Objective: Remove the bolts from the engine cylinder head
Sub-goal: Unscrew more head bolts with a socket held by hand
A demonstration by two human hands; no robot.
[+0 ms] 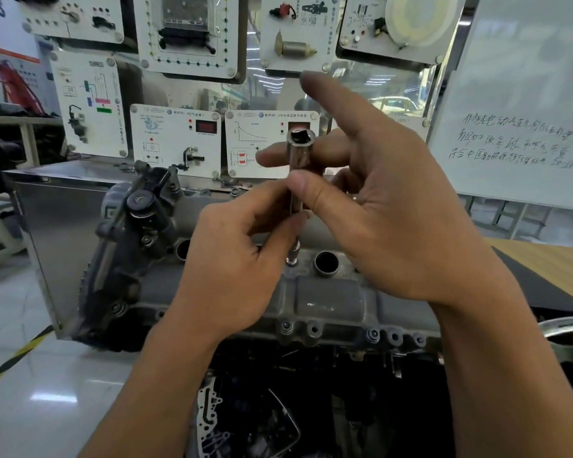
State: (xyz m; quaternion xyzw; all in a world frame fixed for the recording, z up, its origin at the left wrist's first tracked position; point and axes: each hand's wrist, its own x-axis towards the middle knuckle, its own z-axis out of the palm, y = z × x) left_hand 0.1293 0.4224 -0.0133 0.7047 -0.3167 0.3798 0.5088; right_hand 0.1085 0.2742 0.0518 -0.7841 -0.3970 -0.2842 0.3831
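Observation:
The grey engine cylinder head (pixel 328 302) lies across the middle of the view, with several bolts along its front edge (pixel 286 326). A long chrome socket tool (pixel 297 150) stands upright on the head, its tip set on a bolt (pixel 291 260) beside a round plug hole (pixel 326 262). My left hand (pixel 235 259) pinches the lower shaft of the tool. My right hand (pixel 387 206) holds the upper shaft between thumb and middle fingers, with the index finger raised straight.
A dark timing cover (pixel 136 233) closes the left end of the head. Training panels (pixel 176 140) hang behind, and a whiteboard (pixel 526 110) stands at the right. A wooden bench top (pixel 549 262) lies right of the engine; tiled floor (pixel 47 391) is at the lower left.

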